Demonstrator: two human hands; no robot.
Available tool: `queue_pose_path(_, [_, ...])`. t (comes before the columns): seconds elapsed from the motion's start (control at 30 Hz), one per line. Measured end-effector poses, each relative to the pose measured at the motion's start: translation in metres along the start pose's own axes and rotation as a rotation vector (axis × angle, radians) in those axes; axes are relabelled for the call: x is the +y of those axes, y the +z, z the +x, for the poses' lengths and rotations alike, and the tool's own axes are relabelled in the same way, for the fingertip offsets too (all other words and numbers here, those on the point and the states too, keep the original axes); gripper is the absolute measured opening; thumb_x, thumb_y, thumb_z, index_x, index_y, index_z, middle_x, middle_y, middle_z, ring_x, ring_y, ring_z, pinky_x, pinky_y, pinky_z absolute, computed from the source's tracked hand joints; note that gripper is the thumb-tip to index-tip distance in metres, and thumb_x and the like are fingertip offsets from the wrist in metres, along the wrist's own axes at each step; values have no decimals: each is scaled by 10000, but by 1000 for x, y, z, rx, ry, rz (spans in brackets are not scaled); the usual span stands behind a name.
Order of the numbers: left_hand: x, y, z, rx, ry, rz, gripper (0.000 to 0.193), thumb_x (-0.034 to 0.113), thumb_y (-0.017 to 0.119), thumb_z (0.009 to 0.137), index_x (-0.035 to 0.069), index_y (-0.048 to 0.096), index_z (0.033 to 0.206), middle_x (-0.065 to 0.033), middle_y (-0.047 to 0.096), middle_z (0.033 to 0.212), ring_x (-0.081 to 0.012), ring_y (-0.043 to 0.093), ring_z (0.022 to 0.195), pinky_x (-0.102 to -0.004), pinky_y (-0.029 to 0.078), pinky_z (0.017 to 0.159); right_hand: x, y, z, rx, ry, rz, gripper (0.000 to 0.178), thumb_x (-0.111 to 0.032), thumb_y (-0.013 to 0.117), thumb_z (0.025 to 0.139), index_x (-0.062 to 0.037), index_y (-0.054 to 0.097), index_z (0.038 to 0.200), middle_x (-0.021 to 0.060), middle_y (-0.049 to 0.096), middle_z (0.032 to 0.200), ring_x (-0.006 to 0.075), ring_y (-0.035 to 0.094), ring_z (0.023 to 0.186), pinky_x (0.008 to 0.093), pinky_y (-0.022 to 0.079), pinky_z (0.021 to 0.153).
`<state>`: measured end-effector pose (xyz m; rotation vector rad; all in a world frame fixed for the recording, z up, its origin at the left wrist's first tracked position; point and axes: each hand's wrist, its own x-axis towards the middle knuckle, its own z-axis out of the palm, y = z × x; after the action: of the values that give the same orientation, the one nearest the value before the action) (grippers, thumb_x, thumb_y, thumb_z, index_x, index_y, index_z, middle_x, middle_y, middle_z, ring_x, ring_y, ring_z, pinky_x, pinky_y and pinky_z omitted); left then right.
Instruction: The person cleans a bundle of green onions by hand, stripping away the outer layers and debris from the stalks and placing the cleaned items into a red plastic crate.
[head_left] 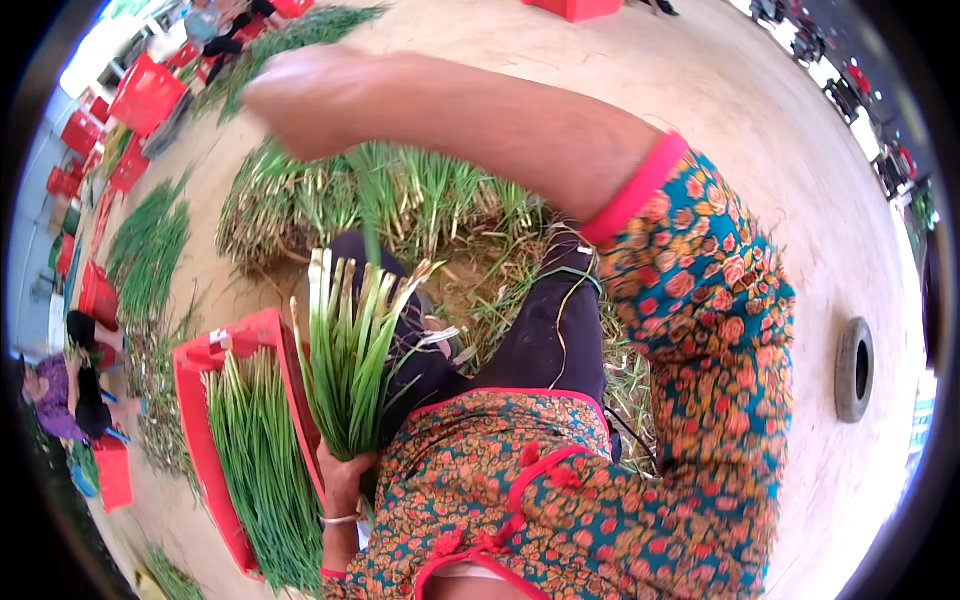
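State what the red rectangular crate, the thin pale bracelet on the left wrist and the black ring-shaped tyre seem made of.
Red rectangular crate: probably moulded plastic, slightly glossy, judging by its smooth, evenly coloured walls.
Thin pale bracelet: perhaps polished metal, from its light look, but too small to be sure.
Black ring-shaped tyre: likely matte rubber, given its dark, dull surface.

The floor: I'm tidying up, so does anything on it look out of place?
A dark tyre at the right looks odd, apart from the piled greens and unlike them. Loose stalks lie strewn between the person's legs, untidy beside that pile.
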<state>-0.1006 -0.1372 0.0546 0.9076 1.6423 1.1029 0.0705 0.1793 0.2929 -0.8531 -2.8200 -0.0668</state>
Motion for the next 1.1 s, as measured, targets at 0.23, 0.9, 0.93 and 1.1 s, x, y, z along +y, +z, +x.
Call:
queue_pose_path(0.23, [-16, 1, 2, 34, 148, 54, 421, -26, 687, 623, -9, 560, 1025, -62, 642, 941, -149, 599, 835, -287, 479, 795, 69, 149, -128, 73, 379, 257, 346, -265, 673, 780, -10, 619, 1007, 140, 601, 1002, 247, 612, 902, 356, 498, 753])
queue_pose_path(0.9, [-11, 2, 3, 51, 95, -61, 454, -51, 662, 592, -2, 563, 1033, -54, 639, 940, -142, 598, 840, -284, 476, 804, 15, 138, -96, 928, 316, 422, 56, -15, 626, 776, -19, 600, 726, 83, 593, 871, 212, 590, 659, 315, 495, 563])
queue_pose_path(0.93, [-13, 3, 5, 57, 109, -56, 453, -51, 663, 594, -2, 563, 1033, -54, 639, 939, -141, 598, 841, -283, 476, 805, 10, 129, -96, 912, 311, 425, 54, -36, 639, 777, -20, 609, 735, 90, 590, 872, 221, 584, 683, 314, 486, 582])
queue_pose_path(1.1, [-12, 3, 7, 74, 191, 30, 447, -52, 664, 606, -7, 562, 1039, -53, 639, 941, -139, 596, 853, -281, 472, 814, -66, 139, -87, 427, -48, 184, 184, -234, 706, 725, -72, 641, 784, 61, 562, 884, 230, 508, 906, 373, 401, 788])
